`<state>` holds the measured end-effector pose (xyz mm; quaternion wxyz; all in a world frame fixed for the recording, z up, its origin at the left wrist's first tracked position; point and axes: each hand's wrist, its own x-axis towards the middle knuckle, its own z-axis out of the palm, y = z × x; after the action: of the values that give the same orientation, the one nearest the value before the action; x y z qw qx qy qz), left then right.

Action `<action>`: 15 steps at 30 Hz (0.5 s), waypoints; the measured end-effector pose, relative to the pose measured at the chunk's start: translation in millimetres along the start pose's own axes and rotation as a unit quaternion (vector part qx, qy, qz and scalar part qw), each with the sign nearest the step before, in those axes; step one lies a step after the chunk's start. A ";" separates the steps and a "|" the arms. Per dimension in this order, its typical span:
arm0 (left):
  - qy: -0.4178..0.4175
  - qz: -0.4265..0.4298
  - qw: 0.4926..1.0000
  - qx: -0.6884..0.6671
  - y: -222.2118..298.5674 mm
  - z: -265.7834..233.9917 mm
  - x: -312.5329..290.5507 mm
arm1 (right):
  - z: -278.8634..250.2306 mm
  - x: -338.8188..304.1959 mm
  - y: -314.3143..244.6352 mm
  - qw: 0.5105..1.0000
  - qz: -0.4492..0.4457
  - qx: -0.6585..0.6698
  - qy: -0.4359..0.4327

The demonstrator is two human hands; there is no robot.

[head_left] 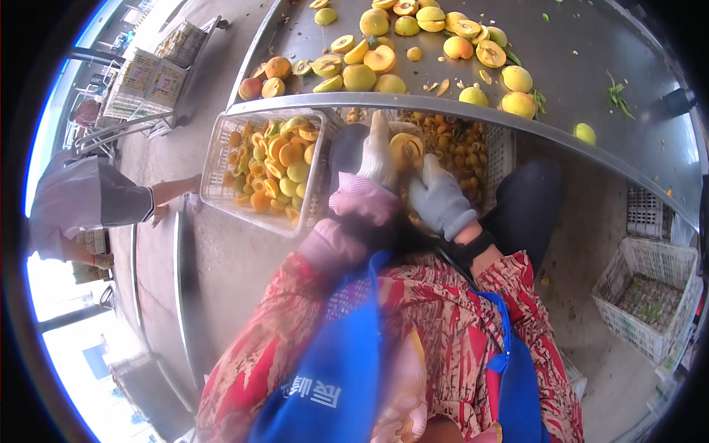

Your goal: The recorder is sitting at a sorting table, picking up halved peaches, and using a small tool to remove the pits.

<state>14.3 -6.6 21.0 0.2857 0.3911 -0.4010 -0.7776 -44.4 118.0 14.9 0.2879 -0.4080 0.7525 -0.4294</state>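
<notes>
A cut yellow peach half [406, 151] is between my two gloved hands, above a crate and below the table's near edge. My left hand [378, 156], in a white glove, is closed on its left side. My right hand [441, 196], in a pale grey-blue glove, is beside its lower right with the fingers curled in; whatever they hold is hidden. Under my hands, the crate holds many small orange-brown pieces [461, 151], too small to tell apart. To the left, a white plastic crate [213, 173] is heaped with peach halves [281, 159].
Ahead stands a metal table [561, 66] with a raised rim, bearing whole and halved peaches [360, 77] and leaves. At right, a pale crate [617, 295] with debris is on the floor. Another person [111, 192] and a cart of stacked crates [148, 85] are at left.
</notes>
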 end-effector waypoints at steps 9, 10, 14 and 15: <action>-0.050 -0.085 0.995 0.031 1.8 -4.8 -1.4 | -4.5 -2.2 15.8 0.996 0.032 -0.045 -0.069; -0.057 -0.101 0.992 0.057 2.5 -4.5 0.9 | -3.8 -3.0 19.1 0.996 0.031 -0.051 -0.068; -0.049 -0.136 0.989 0.018 -2.9 -2.5 4.7 | 5.3 -1.8 32.1 0.998 0.044 0.020 -0.047; -0.034 -0.052 0.997 0.055 -6.6 -2.0 3.7 | 7.8 -0.2 34.4 0.996 0.042 0.072 -0.040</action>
<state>13.1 -6.8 13.2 0.2089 0.3995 -0.4319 -0.7812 -50.8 125.3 -19.0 0.3638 -0.3713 0.7242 -0.4532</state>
